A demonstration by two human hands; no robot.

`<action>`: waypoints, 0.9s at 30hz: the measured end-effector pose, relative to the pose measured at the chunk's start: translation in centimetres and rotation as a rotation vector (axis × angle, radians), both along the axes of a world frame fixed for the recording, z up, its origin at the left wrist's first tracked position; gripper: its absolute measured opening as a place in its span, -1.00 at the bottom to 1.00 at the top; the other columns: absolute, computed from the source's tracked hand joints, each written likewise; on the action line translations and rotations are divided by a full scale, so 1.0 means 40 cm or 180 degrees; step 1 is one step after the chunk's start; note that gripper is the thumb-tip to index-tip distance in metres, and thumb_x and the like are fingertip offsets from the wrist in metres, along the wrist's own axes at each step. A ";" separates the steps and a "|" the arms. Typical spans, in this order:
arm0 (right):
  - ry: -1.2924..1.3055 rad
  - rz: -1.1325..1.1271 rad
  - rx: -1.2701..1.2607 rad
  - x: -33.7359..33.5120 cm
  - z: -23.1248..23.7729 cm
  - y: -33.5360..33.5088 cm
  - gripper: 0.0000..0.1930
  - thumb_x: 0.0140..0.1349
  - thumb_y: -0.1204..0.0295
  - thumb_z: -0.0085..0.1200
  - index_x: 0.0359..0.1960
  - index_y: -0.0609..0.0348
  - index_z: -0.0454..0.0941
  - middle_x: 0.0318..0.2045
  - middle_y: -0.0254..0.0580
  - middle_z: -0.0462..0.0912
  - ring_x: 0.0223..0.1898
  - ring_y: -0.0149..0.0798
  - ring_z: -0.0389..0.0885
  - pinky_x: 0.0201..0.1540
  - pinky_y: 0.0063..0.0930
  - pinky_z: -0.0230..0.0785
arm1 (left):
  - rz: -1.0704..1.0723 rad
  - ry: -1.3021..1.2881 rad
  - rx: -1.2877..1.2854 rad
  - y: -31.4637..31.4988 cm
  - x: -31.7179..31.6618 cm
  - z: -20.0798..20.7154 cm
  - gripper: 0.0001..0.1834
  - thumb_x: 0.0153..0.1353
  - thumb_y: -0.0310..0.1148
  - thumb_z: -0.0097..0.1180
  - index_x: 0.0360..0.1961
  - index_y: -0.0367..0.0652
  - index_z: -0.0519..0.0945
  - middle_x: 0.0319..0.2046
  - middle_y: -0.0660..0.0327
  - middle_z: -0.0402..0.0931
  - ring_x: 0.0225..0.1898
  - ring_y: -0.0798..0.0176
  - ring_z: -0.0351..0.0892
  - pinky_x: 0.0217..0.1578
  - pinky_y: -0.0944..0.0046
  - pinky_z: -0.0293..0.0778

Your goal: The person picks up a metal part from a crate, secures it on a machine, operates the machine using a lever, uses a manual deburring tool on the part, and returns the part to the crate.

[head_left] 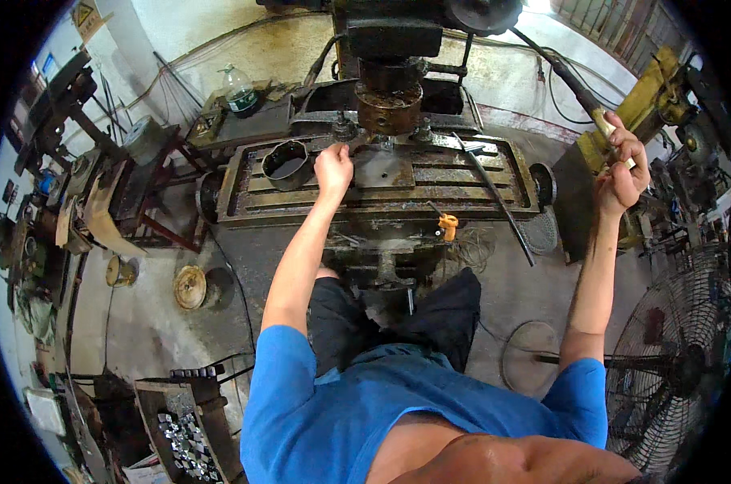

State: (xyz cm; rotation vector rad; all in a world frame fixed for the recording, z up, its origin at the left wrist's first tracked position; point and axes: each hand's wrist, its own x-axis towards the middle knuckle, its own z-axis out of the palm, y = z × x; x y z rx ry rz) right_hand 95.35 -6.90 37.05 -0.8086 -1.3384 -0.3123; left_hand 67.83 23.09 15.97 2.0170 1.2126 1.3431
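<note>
Machinery of dark, oily metal (394,36) stands before us, its slotted rectangular worktable (261,203) in front. Our right hand (621,168) curls its fingers around the pale end of a long dark lever (571,81). A slim dark rod (495,196) crosses the worktable's right side. Behind stands a clear, green-labelled bottle (240,97), its lettering unreadable. Our left hand (333,171) is fisted beside a round blackened pot (288,185); we cannot tell whether it grips anything.

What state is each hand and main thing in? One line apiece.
Left hand, closed
Right hand, gripping the lever
Lever, slanting
Pot, upright, open-topped
Bottle, upright
Metal bar, slanting past the front edge of the table
Box, open, holding metal pieces
Fan, cannot tell if spinning
</note>
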 end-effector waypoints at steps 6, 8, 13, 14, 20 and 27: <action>0.0210 -0.0075 0.0084 -0.023 -0.020 0.002 -0.87 -0.24 0.45 -0.12 -0.63 0.20 0.24 -0.40 -0.07 0.42 -0.01 0.12 0.35 0.16 0.05 -0.05 | 0.0012 0.0097 -0.0039 -0.008 0.078 -0.029 -0.81 0.08 -0.33 0.02 -0.41 -0.22 0.58 -0.55 -0.06 0.51 -0.40 -0.09 0.54 -0.40 0.06 0.42; 0.0286 -0.0090 0.0091 -0.033 -0.022 0.001 -0.87 -0.23 0.44 -0.11 -0.63 0.20 0.25 -0.40 -0.08 0.42 0.00 0.13 0.35 0.17 0.05 -0.07 | -0.0091 0.0117 -0.0060 -0.014 0.074 -0.032 -0.80 0.09 -0.34 0.01 -0.40 -0.25 0.58 -0.57 -0.07 0.49 -0.45 -0.08 0.53 -0.44 0.10 0.40; 0.0353 0.0057 0.0062 -0.023 -0.056 0.002 -0.90 -0.21 0.47 -0.11 -0.63 0.20 0.25 -0.40 -0.10 0.41 0.01 0.14 0.34 0.18 0.04 -0.09 | -0.0217 0.0027 -0.0129 -0.008 0.049 -0.036 -0.80 0.08 -0.35 0.01 -0.38 -0.27 0.58 -0.56 -0.07 0.49 -0.47 -0.06 0.53 -0.45 0.13 0.39; 0.0389 0.0054 0.0052 -0.025 -0.060 0.002 -0.90 -0.21 0.47 -0.12 -0.63 0.20 0.26 -0.41 -0.10 0.41 0.01 0.15 0.33 0.18 0.04 -0.09 | -0.0232 0.0038 -0.0201 -0.013 0.042 -0.026 -0.81 0.08 -0.36 0.01 -0.38 -0.26 0.58 -0.55 -0.07 0.50 -0.44 -0.06 0.54 -0.43 0.13 0.41; 0.0505 0.0147 0.0092 -0.033 -0.085 0.002 -0.93 -0.21 0.50 -0.16 -0.64 0.19 0.25 -0.42 -0.11 0.41 0.04 0.16 0.30 0.19 0.00 -0.13 | -0.0523 0.0086 -0.0305 -0.010 -0.086 -0.016 -0.80 0.10 -0.35 0.01 -0.36 -0.26 0.58 -0.53 -0.07 0.51 -0.42 -0.05 0.56 -0.41 0.17 0.42; 0.0489 0.0113 0.0136 -0.024 -0.120 0.006 -0.94 -0.23 0.52 -0.17 -0.66 0.20 0.23 -0.42 -0.10 0.41 0.03 0.15 0.31 0.18 0.00 -0.14 | 0.0311 0.0588 0.0321 0.039 -0.308 0.032 -0.77 0.14 -0.30 -0.02 -0.30 -0.22 0.57 -0.49 -0.05 0.53 -0.42 -0.05 0.55 -0.40 0.10 0.44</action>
